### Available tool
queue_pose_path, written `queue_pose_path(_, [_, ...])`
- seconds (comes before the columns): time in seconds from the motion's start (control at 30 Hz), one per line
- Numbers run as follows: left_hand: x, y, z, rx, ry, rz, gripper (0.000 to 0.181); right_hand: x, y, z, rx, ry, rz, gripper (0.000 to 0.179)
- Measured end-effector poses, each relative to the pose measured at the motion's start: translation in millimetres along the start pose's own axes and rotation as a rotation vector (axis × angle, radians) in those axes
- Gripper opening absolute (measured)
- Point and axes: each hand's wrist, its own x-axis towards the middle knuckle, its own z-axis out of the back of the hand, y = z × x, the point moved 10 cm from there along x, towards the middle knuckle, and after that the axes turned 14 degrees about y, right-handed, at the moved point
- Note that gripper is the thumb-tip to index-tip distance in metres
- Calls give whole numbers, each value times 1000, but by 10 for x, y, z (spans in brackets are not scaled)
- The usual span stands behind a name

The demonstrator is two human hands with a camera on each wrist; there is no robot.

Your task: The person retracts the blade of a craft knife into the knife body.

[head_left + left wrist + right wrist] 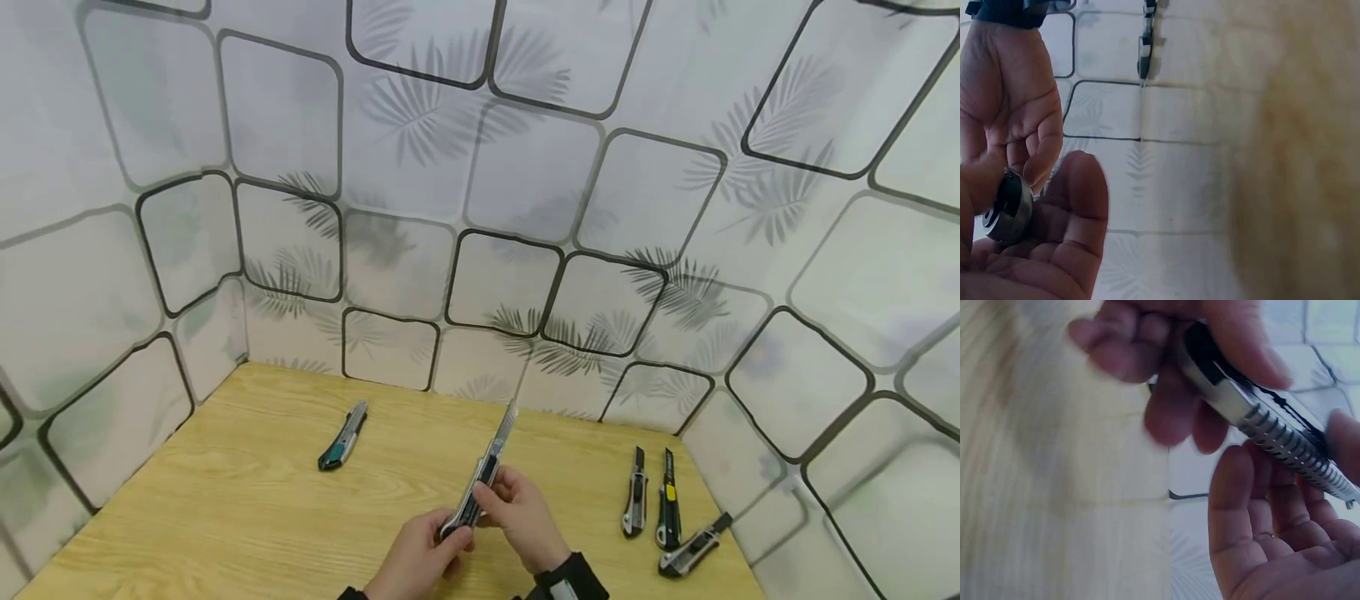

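Observation:
Both hands hold one silver and black utility knife over the front middle of the table, its long blade extended and pointing up and away. My left hand grips the butt end of the handle, thumb on top. Higher on the handle, my right hand pinches it, with the thumb on the black slider side. In the right wrist view the knife's ribbed metal edge shows between the two hands. The left wrist view shows the rounded handle end between the left thumb and fingers.
A teal and grey utility knife lies to the left on the wooden table. At the right lie a silver cutter, a black cutter with a yellow slider and another silver cutter. A patterned curtain surrounds the table's far edges.

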Motion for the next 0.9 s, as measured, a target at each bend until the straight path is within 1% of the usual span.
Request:
queue_pose_path(0.07, [-16, 42, -3, -21, 1, 18, 27, -3, -29, 10, -29, -35, -13, 48])
queue_pose_path(0.23, [-37, 118, -12, -43, 34, 56, 26, -10, -65, 70, -62, -117, -39, 54])
queue_pose_path(0.43, [-40, 169, -4, -31, 72, 75, 25, -34, -30, 108, -62, -206, -26, 59])
queue_pose_path(0.6, [-26, 159, -17, -8, 83, 81, 21, -61, -28, 164, -46, -265, -41, 62])
queue_pose_path(0.67, [-25, 140, -26, -4, 83, 80, 20, -70, -16, 176, -45, -281, -47, 64])
queue_pose_path(0.77, [-30, 102, -37, -9, 82, 73, 20, -74, 22, 180, -39, -297, -36, 61])
queue_pose_path(0.83, [-37, 63, -40, -18, 81, 55, 21, -64, 48, 152, -18, -289, -22, 55])
queue_pose_path(0.9, [-47, 33, -36, -33, 74, 44, 21, -38, 62, 98, 14, -258, -2, 47])
